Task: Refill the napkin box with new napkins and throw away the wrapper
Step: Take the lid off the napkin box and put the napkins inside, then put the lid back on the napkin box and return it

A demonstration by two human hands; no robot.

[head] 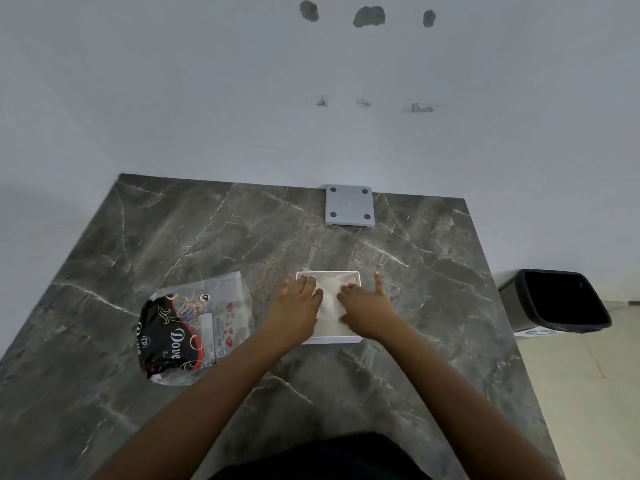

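**Both hands flat on napkins in the box**

1 wall [207, 98] ahead, pale, w/ 3 rough dark patches up high and 3 smaller scuffs below them. 1 dark marble table [173, 237] under me, pushed against that wall. 1 black bin [561, 301] on the floor to my right, just past the table edge, mouth showing, tilted toward me.

1 wrapper [194, 327], clear plastic w/ black and red print, lies flat on the table left of the box, apart from my left forearm. It looks slack; can't tell if anything's inside. 1 grey square lid [349, 205] w/ 4 dark dots at its corners sits at the table's far edge, touching the wall, well apart from the box.

1 white box [332, 339] mid-table, open on top, w/ white napkins [330, 306] inside. My 2 hands are on them: left hand [299, 303] and right hand [363, 304], both spread, fingers extended, palms down on the stack, gripping nothing. Right thumb pokes out over the box's right rim.
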